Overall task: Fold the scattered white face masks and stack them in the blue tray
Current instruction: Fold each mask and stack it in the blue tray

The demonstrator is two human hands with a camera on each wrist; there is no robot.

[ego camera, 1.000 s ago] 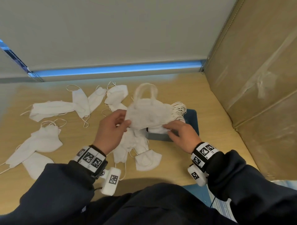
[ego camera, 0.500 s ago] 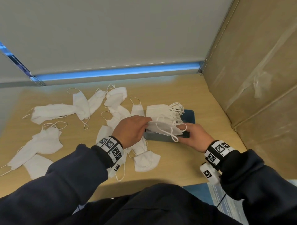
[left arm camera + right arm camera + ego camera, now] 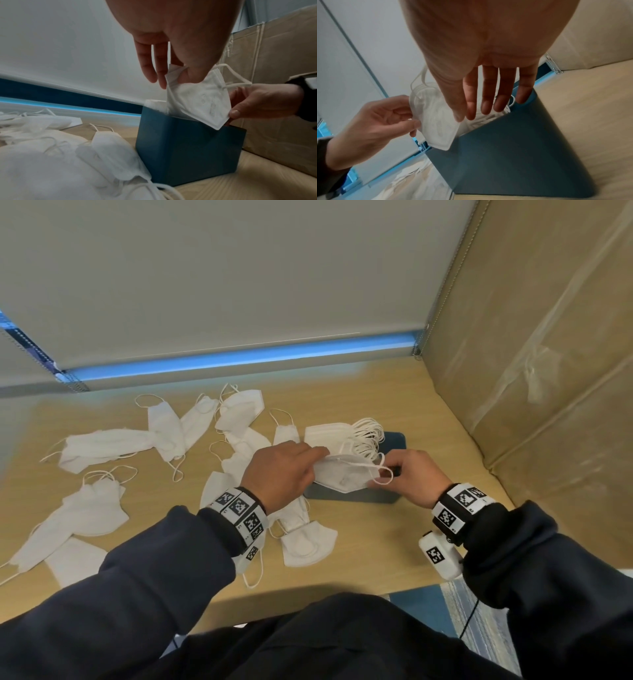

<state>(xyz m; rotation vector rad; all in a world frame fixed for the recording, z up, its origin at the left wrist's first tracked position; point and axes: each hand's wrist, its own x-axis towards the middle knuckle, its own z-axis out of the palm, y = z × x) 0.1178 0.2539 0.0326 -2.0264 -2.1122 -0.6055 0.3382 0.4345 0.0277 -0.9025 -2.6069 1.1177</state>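
Head view: folded mask (image 3: 346,474) pinched by left hand (image 3: 279,474) and right hand (image 3: 412,475) over blue tray (image 3: 394,440).
Several stacked inside; many loose masks (image 3: 102,441) littered the surface (image 3: 376,546).

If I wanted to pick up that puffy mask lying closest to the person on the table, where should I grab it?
Probably at its rounded outer edge, coming down from above. That loose mask lies flat on the wooden table, bulging a little in the middle, so a pinch at the thin folded rim should hold better than the puffy centre. Its ear loop trails toward the person, another easy spot to pinch.
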